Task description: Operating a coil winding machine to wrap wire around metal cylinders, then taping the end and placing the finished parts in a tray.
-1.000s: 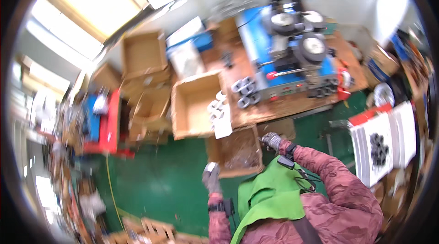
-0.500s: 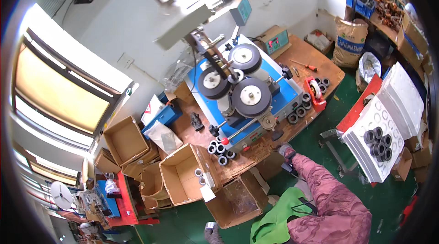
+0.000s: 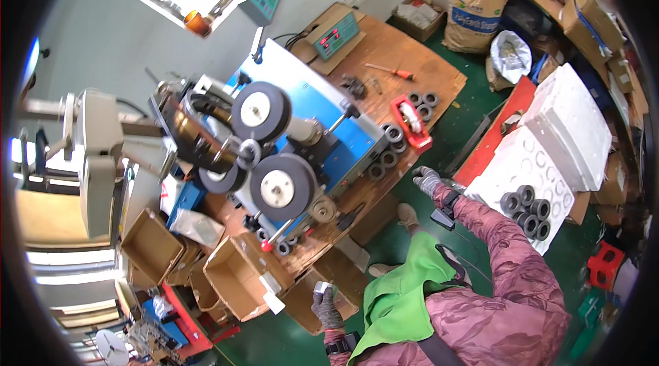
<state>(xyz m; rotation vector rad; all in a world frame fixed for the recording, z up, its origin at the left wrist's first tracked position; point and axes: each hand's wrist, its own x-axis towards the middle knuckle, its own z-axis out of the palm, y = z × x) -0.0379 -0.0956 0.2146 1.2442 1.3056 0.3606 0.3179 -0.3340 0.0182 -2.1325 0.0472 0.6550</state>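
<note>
Grey knit covers both hands. A small pale piece (image 3: pixel 322 288) is gripped at the fingertips of the left hand (image 3: pixel 327 308), at its upper side, and is held in front of the lower cardboard box (image 3: pixel 302 303). By the right hand (image 3: pixel 428 181), fingers loosely bent, the gap between workbench (image 3: pixel 439 76) and foam board (image 3: pixel 557 191) is occupied; whether anything is held there cannot be told.

Counted: one pale piece in the left hand; three black wheels (image 3: pixel 277 209) on the blue machine (image 3: pixel 347 153), one partly hidden; three dark rings (image 3: pixel 431 98) at the workbench corner; at least six black rings (image 3: pixel 511 211) clustered on the foam board; one screwdriver (image 3: pixel 401 74); one red holder (image 3: pixel 423 142). The rings along the front edge are partly overlapped and were not counted.

Compared with half a second earlier, the right hand has been shifted from the workbench edge by the machine toward the foam board. The left hand has been brought across the lower cardboard box, the piece retained.
</note>
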